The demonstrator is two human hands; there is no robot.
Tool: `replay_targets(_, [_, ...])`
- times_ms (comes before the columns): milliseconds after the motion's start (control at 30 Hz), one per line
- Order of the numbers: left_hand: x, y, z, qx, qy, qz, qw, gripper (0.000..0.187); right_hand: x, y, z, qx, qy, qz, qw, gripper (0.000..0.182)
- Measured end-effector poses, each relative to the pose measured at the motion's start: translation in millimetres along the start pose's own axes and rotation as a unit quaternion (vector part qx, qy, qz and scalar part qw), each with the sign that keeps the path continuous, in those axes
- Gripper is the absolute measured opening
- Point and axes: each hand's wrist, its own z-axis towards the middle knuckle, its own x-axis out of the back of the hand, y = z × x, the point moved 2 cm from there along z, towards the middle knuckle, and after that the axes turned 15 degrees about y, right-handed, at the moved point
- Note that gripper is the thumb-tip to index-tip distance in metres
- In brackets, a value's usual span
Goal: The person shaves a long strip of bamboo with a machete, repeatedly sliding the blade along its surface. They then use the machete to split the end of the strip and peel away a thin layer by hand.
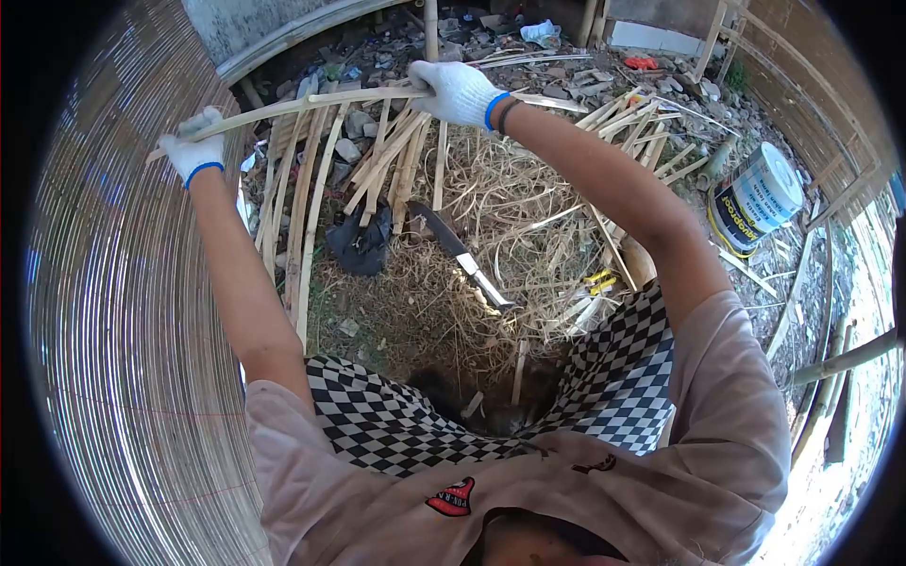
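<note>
My left hand, in a white glove with a blue cuff, is closed round the left end of a long pale bamboo strip. The strip runs across to my right hand, also gloved, whose fingers are closed on its right end. It is held up above the ground, slightly bowed. Below it, long split bamboo strips lie side by side on the ground. A machete with a dark blade rests on the shavings, beside a crumpled black plastic bag.
A white and blue bucket stands at the right. Yellow-handled cutters lie near my right knee. A woven bamboo screen rises along the left. More split strips and rubble lie toward the back wall, near an upright pole.
</note>
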Motion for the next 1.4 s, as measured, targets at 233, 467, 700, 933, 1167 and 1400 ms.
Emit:
replay_targets(233, [4, 94, -32, -0.217, 0.151, 0.049, 0.963, 0.065, -28, -5, 1, 0.037, -0.001, 0.014, 0.999, 0.037])
replay_targets(467, [-18, 104, -80, -0.216, 0.071, 0.012, 0.974, 0.074, -41, -34, 3, 0.141, -0.019, -0.097, 0.985, 0.030])
replay_targets(700, [-31, 126, -94, -0.149, 0.012, 0.010, 0.989, 0.067, -54, -40, -3, 0.180, -0.033, -0.222, 0.958, 0.021])
replay_targets(933, [-40, 119, -130, -0.060, -0.343, -0.035, 0.937, 0.053, -71, -30, -15, 0.074, -0.034, -0.185, 0.979, 0.021])
replay_targets(1167, [-43, 90, -127, -0.126, -0.051, 0.098, 0.986, 0.059, -79, -5, -28, 0.080, 0.018, -0.144, 0.986, 0.026])
replay_targets(1400, [-29, 83, -65, -0.056, -0.043, 0.006, 0.997, 0.050, -48, 16, -47, -0.016, -0.070, -0.105, 0.992, 0.043])
